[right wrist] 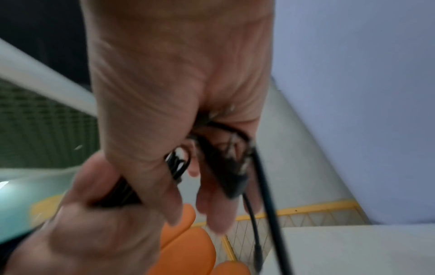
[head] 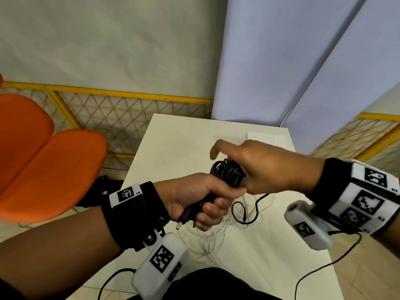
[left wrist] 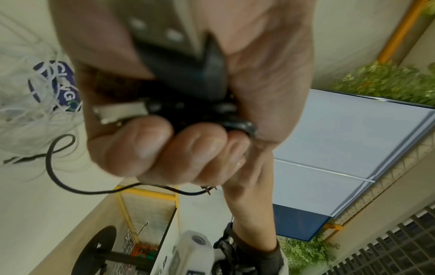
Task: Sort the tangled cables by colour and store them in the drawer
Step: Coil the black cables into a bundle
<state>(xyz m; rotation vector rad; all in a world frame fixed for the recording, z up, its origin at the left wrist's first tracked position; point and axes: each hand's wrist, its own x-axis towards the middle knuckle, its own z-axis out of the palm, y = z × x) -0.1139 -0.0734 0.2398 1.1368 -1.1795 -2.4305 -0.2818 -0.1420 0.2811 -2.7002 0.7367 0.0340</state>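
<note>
A person stands over a white table (head: 255, 252), seen from their own head camera, with both hands raised above it and working one bundle of black cable (head: 227, 173).

The left hand (head: 194, 198) is a closed fist round the lower part of the bundle, fingers curled tight, with a black USB plug (head: 185, 216) poking out below the knuckles. The right hand (head: 259, 167) sits over the top of the coil, thumb side pressed against the loops and at least one strand caught between its fingers in the right wrist view (which is blurred), while the index finger sticks out straight and free.

A loose tail of the black cable (head: 249, 213) hangs down from the bundle and loops across a heap of thin white cables (head: 207, 239) lying on the table below. No drawer shows in any view.

The step in hand looks like winding the black cable into a neat coil. To do it well, the left fist should likely keep steady pressure so the finished loops do not spring apart, while the right hand lays each new turn the same size. The hanging tail appears to cross the white heap, so it is probably best drawn up slowly; a quick pull could drag white strands along and undo the sorting.
</note>
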